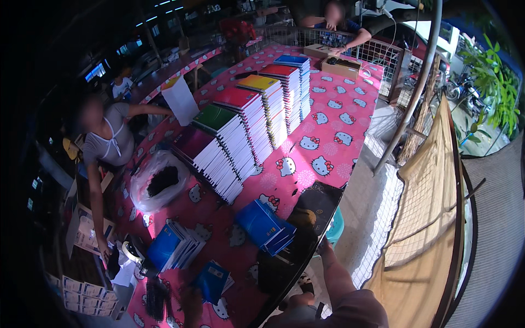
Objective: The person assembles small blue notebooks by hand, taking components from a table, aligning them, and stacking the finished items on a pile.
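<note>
Left hand (190, 304) lowered beside blue notebook (212, 281), long axis slanting upper right; right hand (324, 249) extended forward at table (348, 157) edge; neither grip discernible.

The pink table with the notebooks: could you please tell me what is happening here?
The person's left hand, in deep shadow, is beside a small pile of blue notebooks; whether it grips them is unclear. The right hand is by the right edge of the pink table. Tall stacks of spiral notebooks stand in a row on it. On the left, a co-worker's hand reaches down near an open carton; at the far end, another person's hand is by cardboard boxes.
</note>
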Available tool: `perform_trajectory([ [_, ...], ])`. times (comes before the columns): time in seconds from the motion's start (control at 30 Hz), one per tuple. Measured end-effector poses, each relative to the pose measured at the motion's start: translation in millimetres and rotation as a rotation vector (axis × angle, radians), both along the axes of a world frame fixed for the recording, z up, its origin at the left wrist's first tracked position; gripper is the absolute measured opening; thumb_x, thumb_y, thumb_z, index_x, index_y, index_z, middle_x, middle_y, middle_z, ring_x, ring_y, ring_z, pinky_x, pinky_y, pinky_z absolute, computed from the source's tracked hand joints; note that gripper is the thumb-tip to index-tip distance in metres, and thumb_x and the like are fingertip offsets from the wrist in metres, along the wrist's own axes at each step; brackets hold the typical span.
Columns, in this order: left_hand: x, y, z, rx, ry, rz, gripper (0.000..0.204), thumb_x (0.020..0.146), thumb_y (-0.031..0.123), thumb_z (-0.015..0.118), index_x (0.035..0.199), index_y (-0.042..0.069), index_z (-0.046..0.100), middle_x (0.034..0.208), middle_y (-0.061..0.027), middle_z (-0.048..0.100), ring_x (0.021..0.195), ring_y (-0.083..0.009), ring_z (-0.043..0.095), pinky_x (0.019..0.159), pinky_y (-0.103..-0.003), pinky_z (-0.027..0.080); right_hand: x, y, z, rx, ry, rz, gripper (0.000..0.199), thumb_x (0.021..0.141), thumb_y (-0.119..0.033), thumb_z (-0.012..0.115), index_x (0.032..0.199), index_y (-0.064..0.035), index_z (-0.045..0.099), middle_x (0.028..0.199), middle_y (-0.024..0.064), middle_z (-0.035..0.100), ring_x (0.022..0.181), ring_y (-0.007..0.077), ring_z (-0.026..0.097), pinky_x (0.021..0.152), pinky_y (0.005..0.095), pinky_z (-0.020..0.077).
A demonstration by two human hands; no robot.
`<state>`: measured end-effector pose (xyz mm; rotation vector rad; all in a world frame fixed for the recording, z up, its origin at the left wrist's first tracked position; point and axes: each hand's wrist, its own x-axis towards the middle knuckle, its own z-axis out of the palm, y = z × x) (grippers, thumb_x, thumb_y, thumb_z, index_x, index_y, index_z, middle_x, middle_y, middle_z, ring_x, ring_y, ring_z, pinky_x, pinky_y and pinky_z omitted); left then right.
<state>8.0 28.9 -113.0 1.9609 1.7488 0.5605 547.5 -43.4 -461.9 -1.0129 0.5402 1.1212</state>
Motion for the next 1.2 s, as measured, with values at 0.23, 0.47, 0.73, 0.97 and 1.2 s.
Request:
perform_trajectory([
  [0.23,35.0,-30.8,50.5,0.15,0.15,0.038,0.03,0.095,0.027,0.052,0.092,-0.001,0.063,0.091,-0.0232,0.063,0.089,-0.0412,0.06,0.08,-0.05,0.045,-77.2,-129.7,70.7,-0.337,-0.138,-0.029,0.105,0.071,-0.05,0.087,0.144,-0.047,0.011,0.152,0.0017,0.029,0.136,0.0351,0.035,0.097,0.0622,0.0381],
  [0.47,21.3,-31.8,36.4,0.035,0.048,0.068,0.031,0.096,0.028,0.052,0.096,-0.001,0.063,0.095,-0.0238,0.064,0.092,-0.0412,0.062,0.082,-0.048,0.047,-178.3,-288.3,13.8,-0.409,0.054,0.181,0.099,0.073,-0.046,0.087,0.146,-0.0402,0.02,0.155,0.0114,0.024,0.141,0.0375,0.03,0.098,0.0613,0.0375],
  [0.73,32.5,-36.4,62.9,0.031,0.11,0.115,0.03,0.096,0.028,0.052,0.097,0.001,0.063,0.093,-0.0246,0.065,0.092,-0.0422,0.062,0.081,-0.049,0.048,-132.9,-252.7,76.8,-1.246,-0.412,0.581,0.125,0.071,-0.058,0.082,0.159,-0.0286,-0.003,0.163,0.0229,-0.005,0.146,0.0502,0.015,0.111,0.0582,0.0333],
  [0.97,34.8,-35.1,55.6,0.172,0.017,0.111,0.023,0.094,0.021,0.057,0.09,-0.002,0.062,0.081,-0.0242,0.063,0.079,-0.0414,0.063,0.069,-0.05,0.047,-51.8,-159.0,94.3,-1.08,-0.649,1.163,0.138,0.066,-0.063,0.082,0.156,-0.027,-0.015,0.161,0.0245,-0.005,0.145,0.0484,0.018,0.113,0.0557,0.0338],
  [1.2,31.9,-40.8,15.9,0.275,0.079,0.054,0.02,0.095,0.021,0.058,0.098,0.001,0.058,0.082,-0.0213,0.06,0.081,-0.0387,0.061,0.067,-0.046,0.046,-22.9,-188.2,33.3,-1.003,-0.991,1.376,0.121,0.062,-0.059,0.087,0.144,-0.0151,0.01,0.144,0.0206,0.028,0.13,0.0371,0.043,0.106,0.05,0.0409],
])
